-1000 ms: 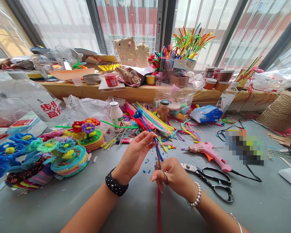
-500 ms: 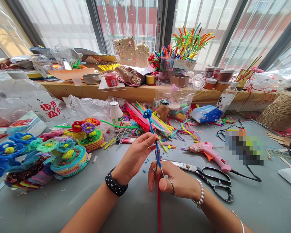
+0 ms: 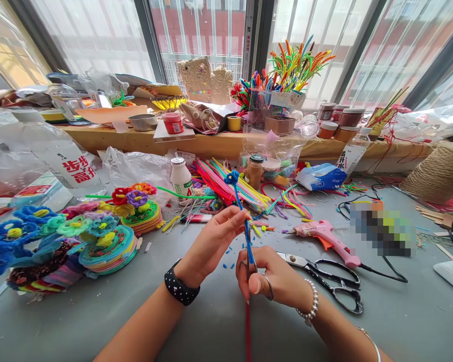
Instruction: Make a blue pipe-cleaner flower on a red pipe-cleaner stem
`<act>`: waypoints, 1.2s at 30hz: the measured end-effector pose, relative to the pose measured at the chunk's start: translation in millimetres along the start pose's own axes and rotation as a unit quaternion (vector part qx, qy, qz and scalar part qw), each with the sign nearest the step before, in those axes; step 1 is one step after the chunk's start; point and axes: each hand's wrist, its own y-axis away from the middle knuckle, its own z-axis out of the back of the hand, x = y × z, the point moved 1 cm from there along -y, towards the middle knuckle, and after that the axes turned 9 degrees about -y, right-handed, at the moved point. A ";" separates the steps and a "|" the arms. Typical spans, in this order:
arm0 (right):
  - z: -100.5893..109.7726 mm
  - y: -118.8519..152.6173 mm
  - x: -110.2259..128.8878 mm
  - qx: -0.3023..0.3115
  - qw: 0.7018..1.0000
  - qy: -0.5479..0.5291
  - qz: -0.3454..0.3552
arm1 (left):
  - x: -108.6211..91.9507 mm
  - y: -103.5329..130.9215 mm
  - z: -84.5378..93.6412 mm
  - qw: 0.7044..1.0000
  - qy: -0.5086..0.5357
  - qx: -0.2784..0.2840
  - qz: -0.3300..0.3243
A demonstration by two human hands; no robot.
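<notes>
My left hand (image 3: pixel 226 229) pinches a blue pipe cleaner stem upright, and its curled blue loop flower (image 3: pixel 231 177) stands above my fingertips. In my right hand (image 3: pixel 266 274) is a small pair of scissors (image 3: pixel 269 289), with a finger and thumb through the metal loops. The scissor blades point up along the lower blue stem. Bits of blue fuzz (image 3: pixel 228 251) lie scattered on the grey table beneath. A red strip (image 3: pixel 248 332) runs down from below my right hand toward the near edge.
Large black-handled scissors (image 3: pixel 335 281) and a pink glue gun (image 3: pixel 328 236) lie to the right. Finished pipe cleaner flowers (image 3: pixel 98 226) fill the left. A pipe cleaner bundle (image 3: pixel 226 186), a white bottle (image 3: pixel 180 178) and a twine spool (image 3: pixel 438 171) stand farther back.
My right hand and the small scissors have shifted slightly right and the blades have closed more. The blue flower has moved slightly right. More blue bits lie on the table.
</notes>
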 end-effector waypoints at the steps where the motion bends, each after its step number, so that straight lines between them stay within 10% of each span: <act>1: -0.2 0.2 -1.1 -0.006 1.000 -0.002 -0.001 | 0.2 0.0 0.1 1.000 0.000 -0.004 -0.001; 36: -4.6 -1.4 -7.6 -0.018 0.999 -0.039 0.009 | 2.9 -1.2 1.5 0.999 0.051 -0.015 0.001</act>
